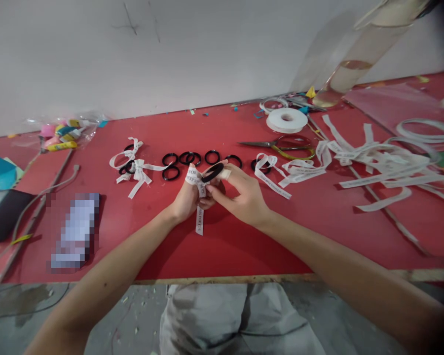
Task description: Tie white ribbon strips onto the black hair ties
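your left hand (187, 201) grasps the printed ribbon (193, 180), wrapped about its fingers with an end hanging below, perhaps to hold its shape. your right hand (244, 195) pinches the black band (212, 172) against it, above the red table (225, 251), probably to steady both together. loose bands (212, 163) lie just beyond, likely for easy reach; scissors (272, 144) rest to their right.
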